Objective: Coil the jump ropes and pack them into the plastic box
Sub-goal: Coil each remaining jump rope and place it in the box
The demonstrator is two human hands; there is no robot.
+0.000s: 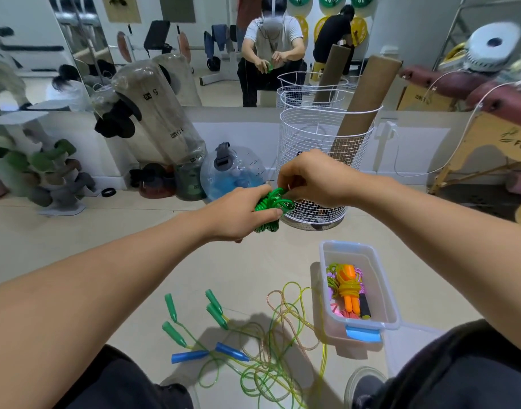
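A person sits on a gym floor (76, 261), seen from their own head, both bare arms reaching to the middle of the frame. Behind the hands, center right, stands a white wire basket (324, 149) holding a cardboard tube. At lower right sits the clear plastic box (383, 278), lid off, placed within easy reach; coiled ropes with orange and black handles already lie inside it. At bottom center, loose jump ropes (271, 358) with green and blue handles lie tangled on the floor, not yet coiled.

The left hand (238, 214) holds a bundled green jump rope (271, 205), its grip closed around the coils, likely to stop them springing apart. The right hand (315, 178) pinches the rope's upper loops, seemingly tucking the end. The bundle juts out right of the left fist, beneath the right fingertips, well above the box.
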